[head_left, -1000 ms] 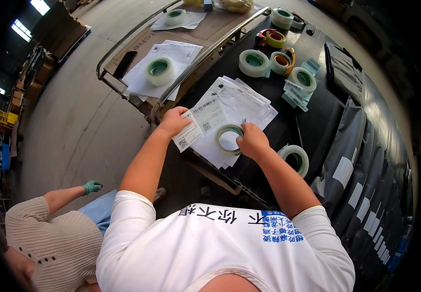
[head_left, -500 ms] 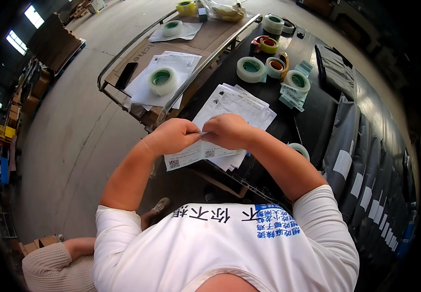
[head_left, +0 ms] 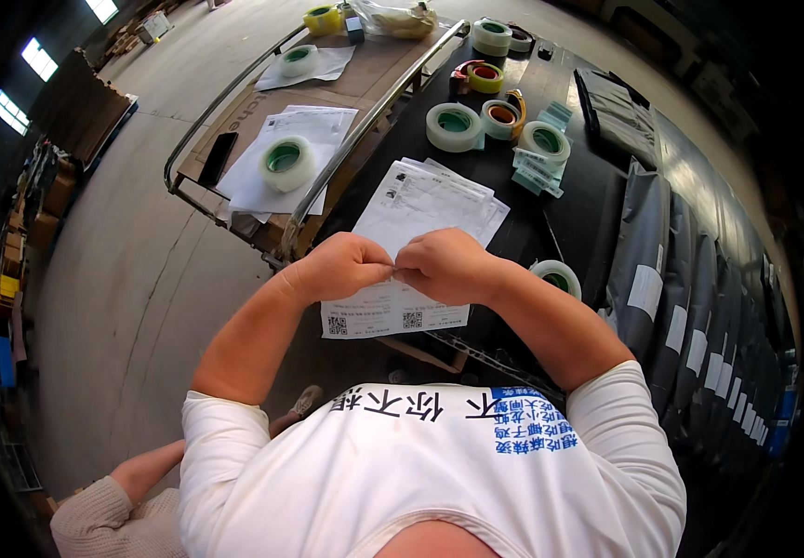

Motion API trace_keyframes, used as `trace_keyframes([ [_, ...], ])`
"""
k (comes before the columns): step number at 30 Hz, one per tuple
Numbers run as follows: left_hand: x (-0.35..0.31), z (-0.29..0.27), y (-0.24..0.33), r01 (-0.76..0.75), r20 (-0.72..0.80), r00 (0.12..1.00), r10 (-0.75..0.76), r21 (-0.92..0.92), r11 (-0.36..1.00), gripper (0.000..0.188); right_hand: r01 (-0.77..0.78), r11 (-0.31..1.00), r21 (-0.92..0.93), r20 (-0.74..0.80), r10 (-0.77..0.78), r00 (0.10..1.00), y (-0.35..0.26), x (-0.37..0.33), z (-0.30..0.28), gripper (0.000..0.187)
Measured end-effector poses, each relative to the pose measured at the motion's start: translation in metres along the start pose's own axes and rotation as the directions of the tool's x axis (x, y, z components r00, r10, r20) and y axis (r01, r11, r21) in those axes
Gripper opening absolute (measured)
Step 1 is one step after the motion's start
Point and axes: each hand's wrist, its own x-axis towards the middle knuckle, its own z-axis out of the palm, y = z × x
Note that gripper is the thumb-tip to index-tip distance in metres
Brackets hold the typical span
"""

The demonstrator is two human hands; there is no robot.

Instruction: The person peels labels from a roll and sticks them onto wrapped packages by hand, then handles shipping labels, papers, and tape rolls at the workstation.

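Note:
Both my hands meet over the near end of a paper stack [head_left: 428,209] on the black surface. Thumb and fingertips of my left hand [head_left: 346,265] are closed in a pinch on a printed paper sheet [head_left: 392,316]. Right beside it, my right hand [head_left: 445,265] pinches the same sheet, its fingers curled. The sheet's near part, with square codes along the bottom, hangs below my hands past the surface's edge. My fingers hide the exact spot they grip.
Several tape rolls [head_left: 453,127] stand beyond the stack; another tape roll [head_left: 560,277] lies right of my right forearm. Grey plastic packages [head_left: 639,270] with white labels line the right. A metal-railed cart [head_left: 369,116] at left holds papers, tape and a black phone [head_left: 219,158]. Another person's arm [head_left: 146,470] shows lower left.
The sheet's near edge has turned from slanted to nearly level, and more of its printed face shows. My hands stay pinched together. The surroundings have shifted slightly left in view.

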Motion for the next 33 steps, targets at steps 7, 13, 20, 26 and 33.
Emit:
trace_keyframes([
  [7, 0.005, 0.01, -0.005, 0.014, 0.056, 0.998, 0.002, -0.288, 0.958, 0.015, -0.04, 0.999, -0.008, -0.056, 0.039, 0.998, 0.0, -0.015, 0.001, 0.019],
  [13, 0.003, 0.017, -0.001, 0.04, 0.065, 0.998, -0.021, -0.312, 0.949, 0.014, -0.014, 1.0, 0.0, -0.055, 0.014, 0.998, 0.0, -0.021, 0.002, 0.015],
  [20, 0.003, 0.016, 0.008, -0.04, 0.017, 0.999, 0.041, -0.076, 0.996, 0.012, -0.192, 0.937, 0.291, 0.104, 0.168, 0.98, 0.001, -0.02, -0.006, 0.024],
  [26, -0.002, 0.02, 0.02, -0.156, -0.078, 0.982, 0.172, 0.178, 0.972, 0.008, -0.236, 0.84, 0.489, 0.147, 0.188, 0.971, 0.003, -0.022, -0.007, 0.027],
  [33, -0.008, 0.03, 0.025, -0.444, -0.201, 0.788, 0.582, 0.47, 0.763, 0.014, -0.327, 0.566, 0.756, 0.224, 0.245, 0.943, 0.009, -0.034, 0.002, 0.028],
])
